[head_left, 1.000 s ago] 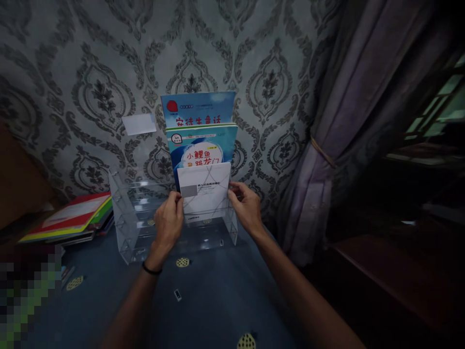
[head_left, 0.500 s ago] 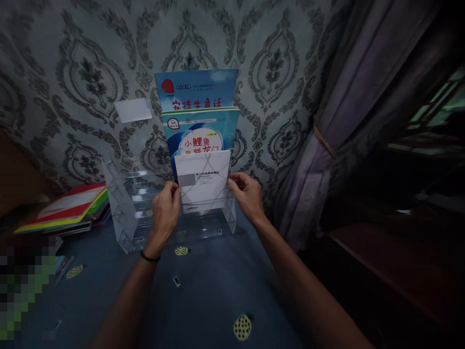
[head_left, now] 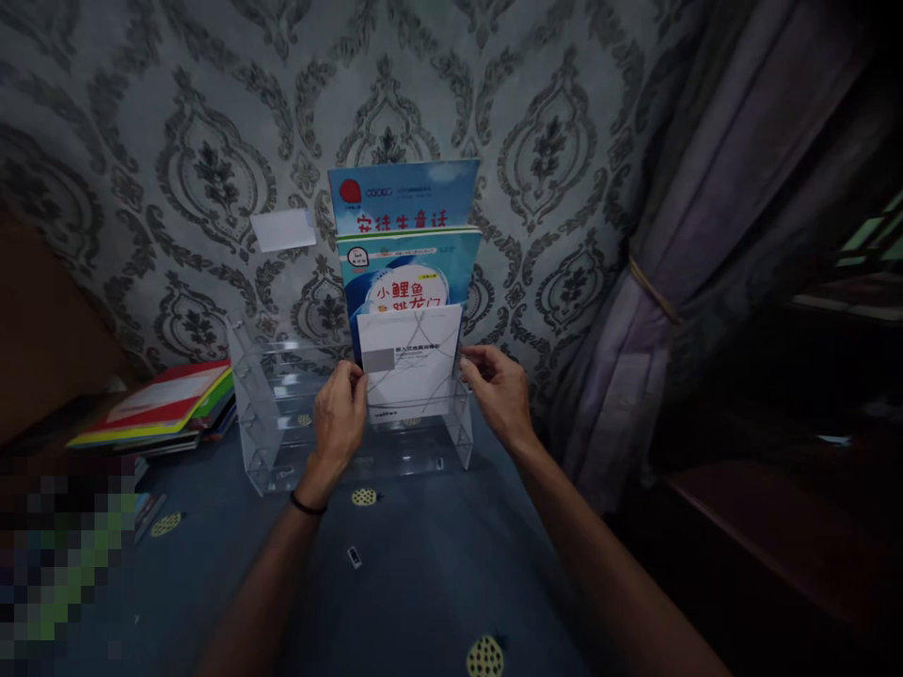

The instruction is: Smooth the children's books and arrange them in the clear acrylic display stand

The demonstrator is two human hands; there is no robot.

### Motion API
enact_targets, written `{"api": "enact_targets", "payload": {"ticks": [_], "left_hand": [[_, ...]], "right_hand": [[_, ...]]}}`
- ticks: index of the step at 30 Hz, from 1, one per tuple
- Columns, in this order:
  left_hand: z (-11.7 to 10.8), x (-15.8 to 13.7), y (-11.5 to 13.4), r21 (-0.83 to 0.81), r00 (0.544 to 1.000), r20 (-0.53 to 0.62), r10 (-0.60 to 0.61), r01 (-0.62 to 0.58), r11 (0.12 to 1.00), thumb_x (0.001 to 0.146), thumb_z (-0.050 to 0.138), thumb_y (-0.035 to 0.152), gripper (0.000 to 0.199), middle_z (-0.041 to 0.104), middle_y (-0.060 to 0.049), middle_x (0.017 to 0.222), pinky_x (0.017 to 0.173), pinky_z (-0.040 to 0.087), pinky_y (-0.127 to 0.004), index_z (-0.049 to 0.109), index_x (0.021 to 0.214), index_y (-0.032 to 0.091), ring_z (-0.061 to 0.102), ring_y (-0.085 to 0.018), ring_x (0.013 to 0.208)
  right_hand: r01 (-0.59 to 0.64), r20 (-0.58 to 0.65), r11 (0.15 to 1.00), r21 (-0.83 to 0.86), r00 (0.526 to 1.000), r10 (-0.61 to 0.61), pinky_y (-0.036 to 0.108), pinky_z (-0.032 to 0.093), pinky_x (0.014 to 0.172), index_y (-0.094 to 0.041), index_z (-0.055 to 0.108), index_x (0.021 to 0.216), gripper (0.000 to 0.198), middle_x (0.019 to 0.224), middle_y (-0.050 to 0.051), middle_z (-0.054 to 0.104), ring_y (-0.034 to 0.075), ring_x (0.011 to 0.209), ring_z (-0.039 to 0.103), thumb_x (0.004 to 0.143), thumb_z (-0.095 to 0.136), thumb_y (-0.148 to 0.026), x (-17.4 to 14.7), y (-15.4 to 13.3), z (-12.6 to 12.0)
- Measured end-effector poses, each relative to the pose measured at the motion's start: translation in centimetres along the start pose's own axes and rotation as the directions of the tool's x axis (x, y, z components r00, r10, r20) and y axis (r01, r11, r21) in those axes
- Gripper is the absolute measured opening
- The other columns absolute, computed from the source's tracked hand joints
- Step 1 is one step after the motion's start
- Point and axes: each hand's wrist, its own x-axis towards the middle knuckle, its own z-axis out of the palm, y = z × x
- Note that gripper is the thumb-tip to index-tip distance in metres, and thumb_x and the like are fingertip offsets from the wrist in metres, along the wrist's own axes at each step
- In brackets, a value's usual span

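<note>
A clear, tiered acrylic rack (head_left: pixel 258 414) stands on the table against the wall. In its front part a white booklet (head_left: pixel 413 362) with a grey block and dark print is upright, leaning slightly back. At the booklet's lower left edge my left hand (head_left: pixel 340 414) is closed, with thumb and finger on that edge. My right hand (head_left: pixel 499 390) pinches the right edge, a little higher up. Behind the booklet rises a teal-blue book (head_left: pixel 409 268) with red and black characters. Farther back and taller is a blue book (head_left: pixel 405 193), its lower part hidden.
A stack of red, yellow and green folders (head_left: pixel 162 400) lies left of the rack. A white card (head_left: pixel 283 229) shows above the rack's left part. The blue tablecloth (head_left: pixel 416 602) has pineapple prints. A tied curtain (head_left: pixel 627 376) hangs at right.
The whole view has shifted, so everything sits slightly farther right and lower. Both hands remain at the white booklet's edges, and the books look unmoved in the rack.
</note>
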Motion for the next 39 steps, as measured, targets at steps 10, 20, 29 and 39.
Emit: {"api": "enact_targets", "payload": {"ticks": [10, 20, 29, 39], "left_hand": [[-0.6, 0.1, 0.4, 0.016, 0.999, -0.045, -0.015, 0.015, 1.000, 0.096, 0.049, 0.025, 0.004, 0.063, -0.002, 0.084, 0.071, 0.043, -0.030, 0.052, 0.093, 0.023, 0.061, -0.020, 0.079], [-2.1, -1.0, 1.4, 0.049, 0.998, -0.062, -0.007, 0.010, 0.999, 0.094, 0.052, 0.024, 0.008, 0.066, -0.004, 0.090, 0.074, 0.046, -0.031, 0.055, 0.100, 0.021, 0.064, -0.021, 0.084], [-4.1, -0.8, 0.9, 0.067, 1.000, 0.022, 0.006, -0.007, 0.998, 0.095, 0.047, 0.021, 0.012, 0.069, -0.007, 0.096, 0.079, 0.047, -0.033, 0.059, 0.098, 0.021, 0.064, -0.023, 0.092], [-3.0, -2.0, 1.2, 0.182, 0.981, 0.161, 0.111, -0.140, 0.973, 0.089, 0.042, 0.009, 0.023, 0.064, -0.007, 0.094, 0.084, 0.047, -0.033, 0.062, 0.096, 0.020, 0.061, -0.023, 0.091]], "right_hand": [[0.014, -0.021, 0.999, 0.043, 1.000, -0.013, 0.031, 0.049, 0.064, -0.019, 0.069, 0.094, 0.025, 0.074, 0.003, 0.068, 0.018, 0.065, 0.062, 0.082, 0.060, -0.038, -0.1, -0.8, 0.0], [0.069, 0.004, 0.997, 0.015, 0.998, -0.069, 0.032, 0.049, 0.067, -0.018, 0.068, 0.097, 0.027, 0.075, 0.002, 0.067, 0.018, 0.066, 0.063, 0.082, 0.057, -0.038, -0.7, -2.9, -0.1], [-0.076, 0.058, 0.990, 0.117, 0.996, 0.070, 0.028, 0.048, 0.055, -0.018, 0.063, 0.099, 0.034, 0.069, 0.000, 0.067, 0.017, 0.057, 0.063, 0.073, 0.060, -0.039, 0.6, -1.5, -0.6], [-0.100, 0.173, 0.983, 0.152, 0.982, 0.074, 0.026, 0.044, 0.049, -0.020, 0.061, 0.070, 0.013, 0.057, -0.003, 0.060, 0.013, 0.049, 0.056, 0.066, 0.057, -0.032, 0.7, -1.7, -1.0]]}}
